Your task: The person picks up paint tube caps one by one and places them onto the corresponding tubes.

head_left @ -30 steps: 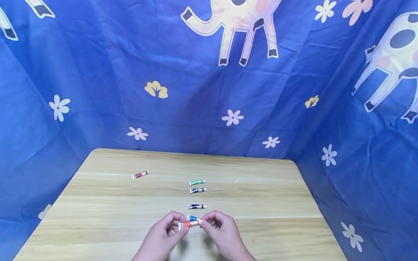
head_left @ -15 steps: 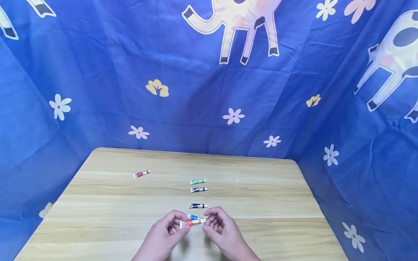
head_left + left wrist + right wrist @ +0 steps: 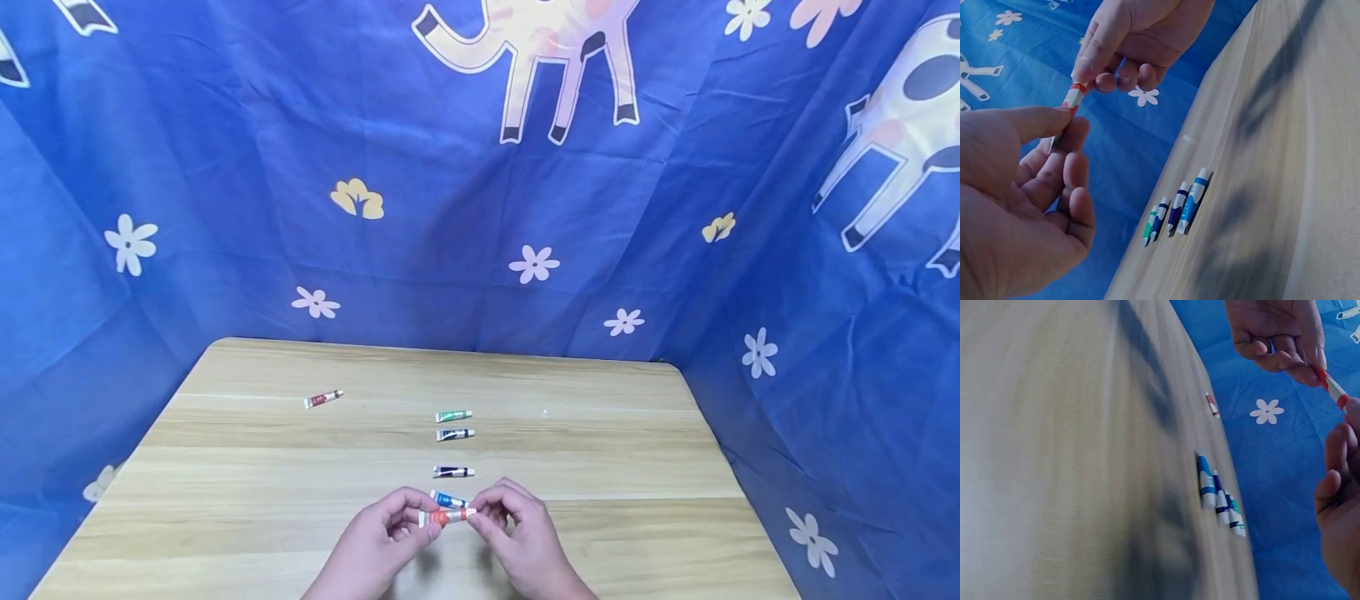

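Note:
Between both hands, above the table, is a small orange-red paint tube (image 3: pixel 447 517) with a white cap. My left hand (image 3: pixel 380 537) pinches its flat crimped end between thumb and forefinger. At the other end, the thumb and forefinger of my right hand (image 3: pixel 519 533) pinch the cap. A blue paint tube (image 3: pixel 450 500) lies on the table just beyond, partly covered by the right fingertips in the head view. Past it, a dark purple tube (image 3: pixel 453 472), a dark blue tube (image 3: pixel 455 434) and a green tube (image 3: pixel 453 416) lie in a column, caps to the right.
A dark red paint tube (image 3: pixel 323 399) lies apart at the back left of the wooden table (image 3: pixel 600 467). A tiny whitish speck (image 3: pixel 545 411) shows on the tabletop at the back right. Blue printed cloth (image 3: pixel 420 275) hangs behind and beside the table.
The right fingers loosened from the cap of the orange-red tube half a second ago and now pinch it again. That tube has shifted slightly right; the tubes on the table stay put.

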Tool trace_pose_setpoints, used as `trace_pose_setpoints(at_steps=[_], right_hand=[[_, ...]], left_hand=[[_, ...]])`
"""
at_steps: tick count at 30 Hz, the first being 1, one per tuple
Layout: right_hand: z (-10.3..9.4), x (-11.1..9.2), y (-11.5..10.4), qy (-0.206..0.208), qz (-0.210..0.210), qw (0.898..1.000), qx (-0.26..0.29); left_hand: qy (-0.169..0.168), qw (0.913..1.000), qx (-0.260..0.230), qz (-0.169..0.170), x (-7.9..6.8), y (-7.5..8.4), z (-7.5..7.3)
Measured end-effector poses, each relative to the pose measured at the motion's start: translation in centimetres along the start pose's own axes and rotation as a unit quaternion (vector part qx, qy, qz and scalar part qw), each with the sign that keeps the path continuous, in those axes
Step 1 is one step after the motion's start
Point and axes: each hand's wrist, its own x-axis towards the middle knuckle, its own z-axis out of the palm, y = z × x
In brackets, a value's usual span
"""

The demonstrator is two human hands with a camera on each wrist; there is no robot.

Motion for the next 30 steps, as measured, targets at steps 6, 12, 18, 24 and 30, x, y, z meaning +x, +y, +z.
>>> trace_pose_setpoints(at_steps=[6, 12, 18, 24, 30], right_hand=[[0.2, -0.3, 0.4, -0.045, 0.124, 0.990, 0.056], [0.3, -0.2, 1.0, -0.055, 0.141, 0.987, 0.055], [0.3, -0.3, 1.7, -0.059, 0.143, 0.987, 0.035], [-1.9, 0.8, 3.4, -0.061, 0.160, 0.985, -0.013], [-6.7, 3.5, 6.5, 0.027, 0.136, 0.990, -0.023]], left_hand=[[0.065, 0.9855, 0.124, 0.096, 0.3, -0.1, 0.9], [0.087, 0.9684, 0.195, 0.129, 0.6, -0.2, 1.4], [0.083, 0.9538, 0.262, 0.122, 0.9, -0.6, 1.5], [0.077, 0.9492, 0.281, 0.120, 1.5, -1.7, 1.8], [0.031, 0.9518, 0.287, 0.104, 2.0, -3.4, 2.1]])
